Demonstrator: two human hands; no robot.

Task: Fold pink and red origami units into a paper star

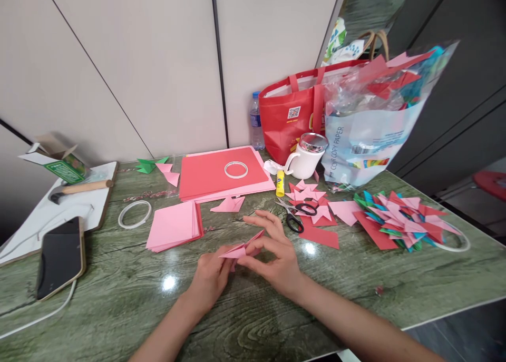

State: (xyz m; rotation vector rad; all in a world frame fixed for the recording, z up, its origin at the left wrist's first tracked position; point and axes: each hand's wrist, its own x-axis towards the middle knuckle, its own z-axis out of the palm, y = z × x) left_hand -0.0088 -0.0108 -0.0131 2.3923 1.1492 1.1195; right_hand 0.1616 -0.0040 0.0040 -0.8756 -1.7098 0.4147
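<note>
A folded piece of pink paper (236, 252) is held between both hands above the front middle of the table. My left hand (209, 275) grips its left side, the fingers partly hidden behind it. On the other side, my right hand (276, 254) pinches the paper between thumb and index finger, its other fingers raised and spread. Beyond the hands lies another folded pink piece (229, 204). To the left sits a stack of pink paper squares (172, 226) with red ones at its edge. Black-handled scissors (294, 222) rest to the right, beside several pink and red folded pieces (306, 194).
A phone (61, 256) with a cable, a tape roll (135, 214) and a hammer (81, 187) are at left. Red sheets (213, 172), a glue stick (280, 184), a white mug (304, 160), a red bag (286, 133) and a plastic bag (356, 140) stand behind. Colourful folded papers (407, 217) pile at right.
</note>
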